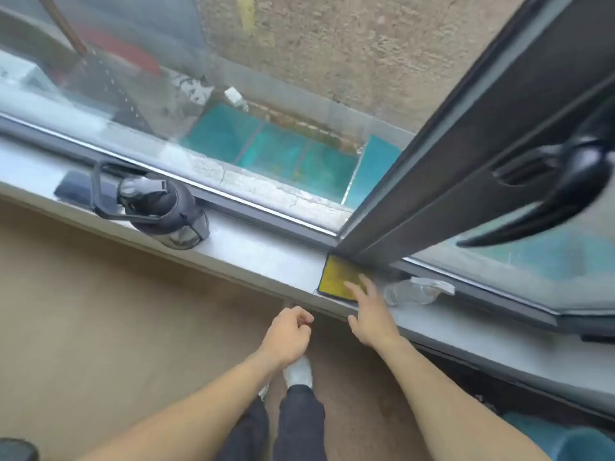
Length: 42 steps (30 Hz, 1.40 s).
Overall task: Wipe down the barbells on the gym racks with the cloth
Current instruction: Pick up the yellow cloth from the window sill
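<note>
A folded yellow cloth (pixel 336 277) with a dark edge lies flat on the grey window sill (pixel 266 254), against the dark window frame. My right hand (pixel 369 314) is stretched out over the sill with fingers apart, its fingertips resting on the cloth's near right corner. My left hand (pixel 288 334) hangs below the sill edge, fingers curled loosely with nothing in them. No barbell or rack is in view.
A clear spray bottle (pixel 412 291) lies on its side just right of the cloth. A dark water jug (pixel 163 207) with a loop handle and a dark phone (pixel 75 191) sit further left on the sill. A black window handle (pixel 572 181) juts out at upper right.
</note>
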Each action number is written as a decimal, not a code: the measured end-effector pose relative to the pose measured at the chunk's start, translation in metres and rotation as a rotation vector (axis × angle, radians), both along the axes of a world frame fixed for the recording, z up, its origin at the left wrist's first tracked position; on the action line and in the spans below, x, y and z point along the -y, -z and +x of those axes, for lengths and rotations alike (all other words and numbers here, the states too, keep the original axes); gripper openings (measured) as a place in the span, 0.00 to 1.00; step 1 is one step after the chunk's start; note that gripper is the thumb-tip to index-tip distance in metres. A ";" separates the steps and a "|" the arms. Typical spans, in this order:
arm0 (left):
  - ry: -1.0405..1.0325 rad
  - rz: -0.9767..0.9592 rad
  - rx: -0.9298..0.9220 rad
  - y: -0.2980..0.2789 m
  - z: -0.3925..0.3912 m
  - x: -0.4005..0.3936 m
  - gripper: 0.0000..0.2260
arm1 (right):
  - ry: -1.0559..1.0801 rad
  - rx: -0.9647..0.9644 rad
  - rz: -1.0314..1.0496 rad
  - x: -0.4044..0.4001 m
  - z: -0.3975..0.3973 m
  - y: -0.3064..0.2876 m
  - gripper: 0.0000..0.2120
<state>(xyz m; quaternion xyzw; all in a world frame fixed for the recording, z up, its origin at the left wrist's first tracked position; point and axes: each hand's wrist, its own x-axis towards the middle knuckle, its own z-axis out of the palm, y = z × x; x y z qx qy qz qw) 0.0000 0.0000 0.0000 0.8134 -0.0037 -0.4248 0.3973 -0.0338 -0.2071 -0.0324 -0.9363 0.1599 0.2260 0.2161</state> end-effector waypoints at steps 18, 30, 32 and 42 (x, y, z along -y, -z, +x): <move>-0.579 -0.244 -0.134 -0.040 -0.031 -0.015 0.40 | 0.348 -0.421 1.038 -0.063 0.015 -0.060 0.09; -0.630 -0.387 0.012 -0.180 -0.104 -0.110 0.27 | -0.051 -0.497 1.021 -0.153 -0.011 -0.218 0.13; -0.669 -0.384 0.041 -0.195 -0.126 -0.136 0.24 | -0.082 -0.454 0.962 -0.182 -0.023 -0.232 0.10; -1.538 -0.432 0.167 -0.222 -0.280 -0.306 0.09 | -0.095 -0.399 0.941 -0.353 -0.118 -0.307 0.08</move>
